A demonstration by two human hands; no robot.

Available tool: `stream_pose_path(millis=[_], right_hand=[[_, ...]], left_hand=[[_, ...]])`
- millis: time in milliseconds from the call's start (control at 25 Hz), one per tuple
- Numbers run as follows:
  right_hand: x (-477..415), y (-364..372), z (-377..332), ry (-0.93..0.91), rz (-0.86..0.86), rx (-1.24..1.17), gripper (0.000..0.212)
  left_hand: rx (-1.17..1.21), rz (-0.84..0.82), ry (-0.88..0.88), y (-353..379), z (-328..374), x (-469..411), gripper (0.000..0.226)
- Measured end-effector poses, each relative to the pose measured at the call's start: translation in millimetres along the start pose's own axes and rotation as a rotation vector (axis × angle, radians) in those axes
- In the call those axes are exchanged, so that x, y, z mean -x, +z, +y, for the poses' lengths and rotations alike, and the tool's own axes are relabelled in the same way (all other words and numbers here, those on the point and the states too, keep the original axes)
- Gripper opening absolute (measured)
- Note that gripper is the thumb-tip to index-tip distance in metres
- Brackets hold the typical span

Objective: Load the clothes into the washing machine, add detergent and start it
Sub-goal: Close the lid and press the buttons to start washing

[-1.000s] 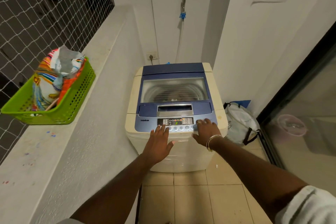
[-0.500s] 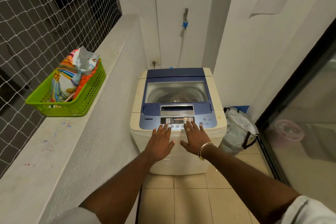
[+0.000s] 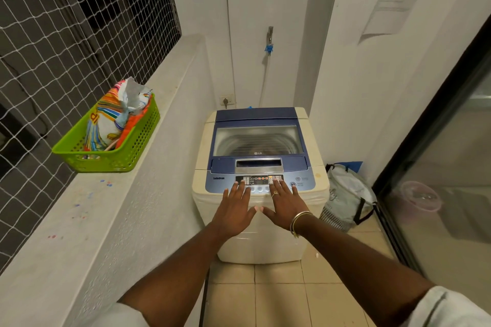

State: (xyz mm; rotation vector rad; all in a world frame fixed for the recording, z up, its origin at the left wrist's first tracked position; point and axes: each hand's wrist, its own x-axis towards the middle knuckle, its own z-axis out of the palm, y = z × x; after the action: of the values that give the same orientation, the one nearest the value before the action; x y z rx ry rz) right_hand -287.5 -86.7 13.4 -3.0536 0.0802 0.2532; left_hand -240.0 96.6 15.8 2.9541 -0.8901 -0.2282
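Note:
A cream top-loading washing machine (image 3: 210, 162) with a blue lid stands against the far wall, its lid shut and its see-through window showing the drum. The control panel (image 3: 261, 180) along its front edge has lit orange digits. My left hand (image 3: 235, 211) lies flat with fingers spread, fingertips at the panel's left buttons. My right hand (image 3: 285, 206), wearing a ring and bangles, is spread beside it with fingertips on the panel's right side. Both hands hold nothing. A colourful detergent bag (image 3: 114, 117) sits in a green basket (image 3: 127, 156) on the ledge at left.
A wide concrete ledge (image 3: 87, 220) runs along the left under netting. A grey laundry bag (image 3: 345, 194) stands on the tiled floor right of the machine. A glass sliding door (image 3: 451, 194) closes off the right side. A tap and hose (image 3: 269, 45) hang on the back wall.
My right hand has slid left from the panel's right-hand buttons toward the middle, next to my left hand. The view has drawn back and risen a little.

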Motion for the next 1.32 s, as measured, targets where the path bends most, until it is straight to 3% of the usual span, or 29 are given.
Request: stream_pose_path(millis=[1320], right_hand=[[-6.3, 4.3, -10.6, -0.006, -0.017, -0.016, 0.082]], left_hand=[[0.02, -0.022, -0.012, 0.1, -11.4, -5.5, 0.068]])
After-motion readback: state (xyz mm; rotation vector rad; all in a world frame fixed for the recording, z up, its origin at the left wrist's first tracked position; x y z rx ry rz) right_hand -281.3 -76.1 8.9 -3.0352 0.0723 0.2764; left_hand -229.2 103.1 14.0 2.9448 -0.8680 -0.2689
